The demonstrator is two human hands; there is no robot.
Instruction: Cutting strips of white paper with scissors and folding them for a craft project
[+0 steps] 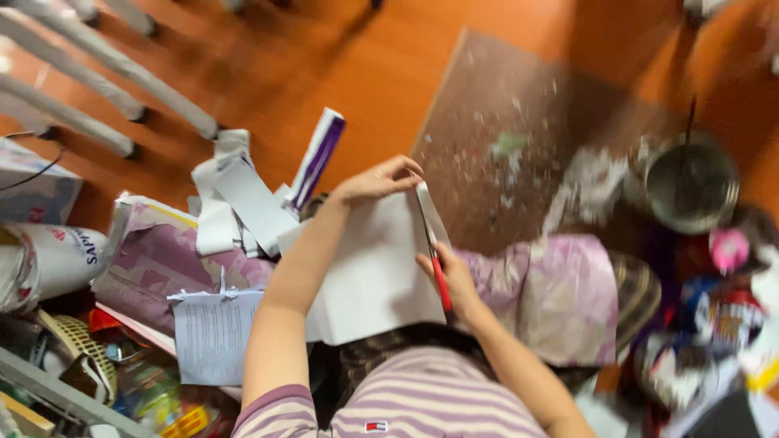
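Observation:
My left hand [375, 180] pinches the top edge of a large white sheet of paper [369, 272] held over my lap. My right hand [450, 278] grips red-handled scissors [436, 258]; their blades run up along the sheet's right edge towards my left fingers. A narrow strip of the paper [434, 212] stands off to the right of the blades. I sit on an orange wooden floor in a striped pink-and-white shirt.
A brown mat [503, 138] strewn with paper scraps lies ahead. White paper strips [235, 199] and a printed sheet [213, 332] lie left. A metal pot [690, 185] stands right among cluttered packages. White chair legs [97, 73] are top left.

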